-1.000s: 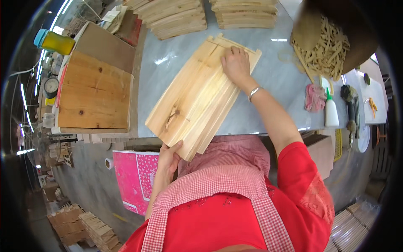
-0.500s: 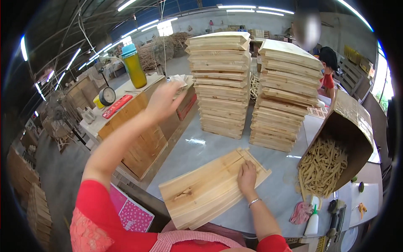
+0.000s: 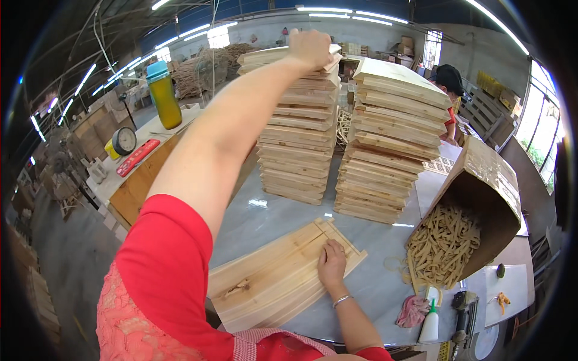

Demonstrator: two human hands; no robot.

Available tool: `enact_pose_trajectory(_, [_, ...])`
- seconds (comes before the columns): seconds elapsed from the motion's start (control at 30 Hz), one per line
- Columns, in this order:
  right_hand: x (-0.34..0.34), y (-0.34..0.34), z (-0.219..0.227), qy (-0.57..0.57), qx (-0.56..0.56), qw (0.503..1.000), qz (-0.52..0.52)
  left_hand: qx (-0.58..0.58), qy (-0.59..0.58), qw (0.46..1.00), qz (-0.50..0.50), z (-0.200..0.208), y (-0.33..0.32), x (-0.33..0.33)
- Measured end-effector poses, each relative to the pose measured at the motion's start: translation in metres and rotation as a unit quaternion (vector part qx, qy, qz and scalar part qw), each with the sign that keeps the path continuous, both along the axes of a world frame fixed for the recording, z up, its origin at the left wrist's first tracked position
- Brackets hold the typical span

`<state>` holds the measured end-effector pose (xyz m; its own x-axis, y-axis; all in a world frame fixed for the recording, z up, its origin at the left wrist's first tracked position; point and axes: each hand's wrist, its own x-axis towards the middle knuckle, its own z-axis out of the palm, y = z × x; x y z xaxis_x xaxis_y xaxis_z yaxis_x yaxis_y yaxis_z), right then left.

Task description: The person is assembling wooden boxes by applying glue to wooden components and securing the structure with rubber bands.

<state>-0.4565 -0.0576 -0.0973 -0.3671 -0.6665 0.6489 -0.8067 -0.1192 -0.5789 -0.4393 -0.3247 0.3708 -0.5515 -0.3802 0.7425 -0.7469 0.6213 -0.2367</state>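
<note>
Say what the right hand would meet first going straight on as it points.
Probably the narrow wooden strip across the far end of the board under the right hand; its height is unclear.

No readable text, red strip (image 3: 138, 157) with unclear pale marks, round dial (image 3: 124, 141) too small

To the left, a blue-capped bottle (image 3: 165, 101) of yellow liquid, with a round black-rimmed dial (image 3: 124, 141) and a red object (image 3: 138, 157) near it. To the right, a tilted cardboard box (image 3: 492, 171) of tan strips (image 3: 442, 248), then a pink cloth (image 3: 413, 311) just beside a green-tipped bottle (image 3: 429, 328).
</note>
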Motion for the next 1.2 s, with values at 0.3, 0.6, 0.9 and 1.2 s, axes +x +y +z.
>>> enact_pose_trajectory(0.3, [-0.009, 0.003, -0.007, -0.01, 0.01, 1.0, 0.011, -0.076, 0.066, 0.99, -0.097, -0.022, 0.071, 0.129])
enact_pose_trajectory(0.6, [-0.011, -0.002, -0.019, 0.016, 0.057, 0.998, 0.006, 0.601, 0.606, 0.293, -0.43, -0.061, 0.048, 0.165])
enact_pose_trajectory(0.9, [-0.006, -0.007, -0.012, 0.035, 0.089, 0.995, 0.02, 0.561, 0.74, 0.175, -0.326, -0.031, 0.015, 0.128])
enact_pose_trajectory(1.2, [-0.025, -0.001, -0.025, 0.079, 0.085, 0.993, 0.03, 0.513, 0.629, 0.237, -0.534, -0.158, 0.217, 0.298])
